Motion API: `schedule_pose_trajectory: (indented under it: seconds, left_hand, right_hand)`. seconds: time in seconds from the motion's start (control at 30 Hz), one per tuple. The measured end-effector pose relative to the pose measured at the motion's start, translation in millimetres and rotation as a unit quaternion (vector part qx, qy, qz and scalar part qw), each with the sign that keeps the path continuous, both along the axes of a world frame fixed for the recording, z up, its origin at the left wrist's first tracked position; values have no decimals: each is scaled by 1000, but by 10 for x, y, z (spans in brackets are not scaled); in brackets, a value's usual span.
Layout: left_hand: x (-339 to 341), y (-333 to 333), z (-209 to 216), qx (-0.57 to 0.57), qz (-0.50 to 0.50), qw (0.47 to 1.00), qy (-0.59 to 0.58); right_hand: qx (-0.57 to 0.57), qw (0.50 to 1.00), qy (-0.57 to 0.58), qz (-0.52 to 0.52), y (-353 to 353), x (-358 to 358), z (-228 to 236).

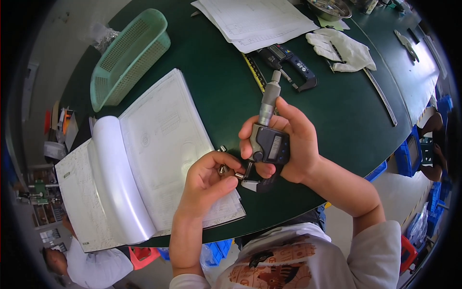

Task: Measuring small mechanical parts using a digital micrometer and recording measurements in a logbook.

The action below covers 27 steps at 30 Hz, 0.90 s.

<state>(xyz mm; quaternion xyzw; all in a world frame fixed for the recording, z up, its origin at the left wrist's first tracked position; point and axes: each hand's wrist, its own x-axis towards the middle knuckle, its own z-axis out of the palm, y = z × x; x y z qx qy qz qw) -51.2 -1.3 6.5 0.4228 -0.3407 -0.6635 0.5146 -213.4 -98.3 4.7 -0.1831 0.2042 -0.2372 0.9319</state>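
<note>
My right hand [301, 139] is wrapped round a digital micrometer [270, 144], its grey thimble pointing away from me and its small display facing up. In my left hand [204, 180], thumb and forefinger pinch a small shiny metal pin [239, 176] by the micrometer's jaws. Whether the pin touches both jaw faces is too small to tell. More small metal pieces [222, 168] show at the curled fingers of that hand; I cannot tell if they are held or lie on the paper. Beneath the left hand spreads an open stack of drawings [163, 125], one sheet rolled back.
Beyond my hands lie a second digital micrometer [288, 65], a yellow tape rule [254, 72], loose papers [255, 21] and a white glove [344, 50]. A green plastic basket [130, 58] stands at the far left. A steel rule [382, 98] lies at right. Another person [96, 265] sits lower left.
</note>
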Motion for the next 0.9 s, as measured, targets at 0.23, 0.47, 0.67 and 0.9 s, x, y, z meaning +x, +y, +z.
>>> schedule_pose_trajectory:
  seconds: [0.23,0.47,0.67,0.9]
  left_hand:
    - [-13,8,17,26,-6,1000,15]
    - [-6,2,24,33,1,999,-8]
    - [-4,-13,-8,30,-8,999,-13]
    - [90,-11,-47,29,19,997,72]
  right_hand:
    - [-10,1000,19,-9,11,2,29]
    - [-36,998,46,-11,12,23,27]
    - [-33,999,36,-18,12,17,33]
    - [-25,998,46,-27,-3,34,45]
